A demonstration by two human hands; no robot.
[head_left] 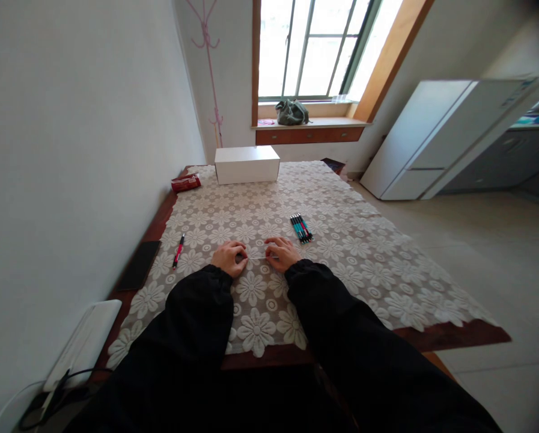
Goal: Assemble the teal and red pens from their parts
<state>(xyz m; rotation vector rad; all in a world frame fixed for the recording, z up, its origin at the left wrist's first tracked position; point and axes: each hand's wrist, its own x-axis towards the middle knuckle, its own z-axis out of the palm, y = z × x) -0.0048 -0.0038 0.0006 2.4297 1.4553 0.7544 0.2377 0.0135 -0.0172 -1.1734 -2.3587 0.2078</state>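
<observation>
My left hand (230,257) and my right hand (282,254) rest low over the flowered lace tablecloth (256,328), a short gap apart. A thin white strand (257,258), like a string or band, stretches between them. Each hand pinches one end of it between thumb and fingertips. Just beyond my right hand lies a row of several pens (301,228), teal and red with dark ends, side by side. To the left of my left hand, a single red and black pen (178,251) lies alone on the cloth.
A white box (247,165) stands at the table's far end, with a dark red packet (185,182) to its left. Along the left edge are a black flat case (139,265) and a white power strip (84,343) with cables. A white fridge (435,138) stands beyond on the right.
</observation>
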